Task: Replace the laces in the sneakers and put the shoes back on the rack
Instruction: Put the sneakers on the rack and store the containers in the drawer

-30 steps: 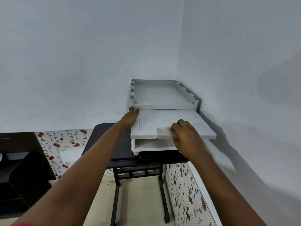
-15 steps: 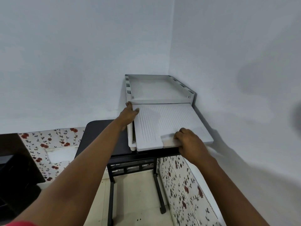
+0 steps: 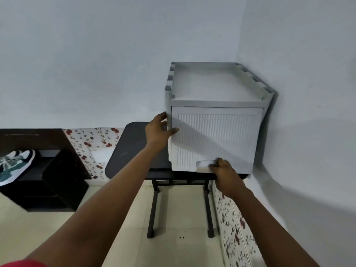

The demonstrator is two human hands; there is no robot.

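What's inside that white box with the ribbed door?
Nothing inside shows: the ribbed door hangs down, covering the white box's front. Its top tray looks bare.

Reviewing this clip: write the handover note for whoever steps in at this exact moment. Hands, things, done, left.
Left hand: grips the left edge of the shoe box door.
Right hand: fingers curled on the door handle at the bottom edge.
The door hangs down over the front of the shoe box on the black table.
Sneakers lie on the dark cabinet, far left.
Left: re-lacing not verifiable; sneakers not yet racked.
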